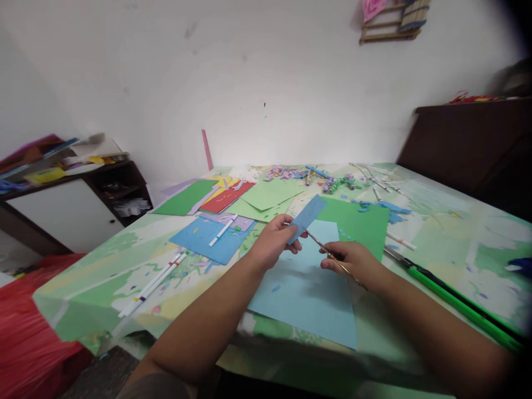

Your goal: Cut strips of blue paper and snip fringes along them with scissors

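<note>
My left hand (279, 239) pinches a blue strip of paper (311, 215) between thumb and fingers, its far end pointing up and to the right. My right hand (347, 259) is closed around a thin gold-coloured tool (326, 250), seen edge-on, so its kind is unclear. The tool's tip lies close to the strip's lower edge; whether it touches cannot be made out. Below both hands lies a light blue sheet (303, 296) with a few small scraps on it. A green sheet (366, 224) lies partly beneath it, toward the back right.
A green cutter knife (449, 296) lies right of my right forearm. White pens (153, 282) rest at the left, near a blue sheet (203, 238). Curled paper pieces (341, 183) and scraps are at the back. A red plastic bag (37, 327) stands beside the table.
</note>
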`<state>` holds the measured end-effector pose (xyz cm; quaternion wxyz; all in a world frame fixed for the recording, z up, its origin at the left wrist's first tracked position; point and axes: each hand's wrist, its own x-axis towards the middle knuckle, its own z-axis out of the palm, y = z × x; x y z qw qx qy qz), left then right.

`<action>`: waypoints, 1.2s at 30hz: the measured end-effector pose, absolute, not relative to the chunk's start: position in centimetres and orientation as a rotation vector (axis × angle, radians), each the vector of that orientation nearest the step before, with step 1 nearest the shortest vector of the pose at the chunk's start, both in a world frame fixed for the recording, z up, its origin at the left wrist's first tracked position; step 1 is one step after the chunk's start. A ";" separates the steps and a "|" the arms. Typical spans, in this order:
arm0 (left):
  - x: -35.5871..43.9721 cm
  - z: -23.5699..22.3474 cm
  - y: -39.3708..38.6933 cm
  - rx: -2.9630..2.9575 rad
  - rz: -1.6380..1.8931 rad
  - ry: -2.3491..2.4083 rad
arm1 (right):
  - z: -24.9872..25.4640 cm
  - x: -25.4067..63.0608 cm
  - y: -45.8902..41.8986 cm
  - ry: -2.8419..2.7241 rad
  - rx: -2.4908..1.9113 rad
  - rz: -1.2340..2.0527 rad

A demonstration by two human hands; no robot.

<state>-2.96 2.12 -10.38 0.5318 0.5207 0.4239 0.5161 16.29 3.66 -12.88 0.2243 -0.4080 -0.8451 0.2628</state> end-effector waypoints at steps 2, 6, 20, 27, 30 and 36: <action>-3.0 -10.4 2.1 1.233 1.233 1.026 | -12.9 16.3 3.7 -2.335 -1.128 0.719; -2.9 -10.3 2.1 1.213 1.193 1.076 | -12.9 16.3 3.8 -2.337 -1.138 0.695; -3.3 -10.1 2.1 1.394 1.156 1.113 | -12.9 16.3 3.7 -2.309 -1.140 0.703; -3.3 -9.9 1.9 1.373 1.214 1.109 | -12.8 16.2 3.5 -2.240 -1.180 0.711; -3.4 -10.0 2.0 1.390 1.213 1.104 | -12.7 16.3 3.4 -2.184 -1.162 0.731; -3.1 -10.3 1.8 1.407 1.244 1.107 | -13.0 16.1 3.3 -2.247 -1.100 0.726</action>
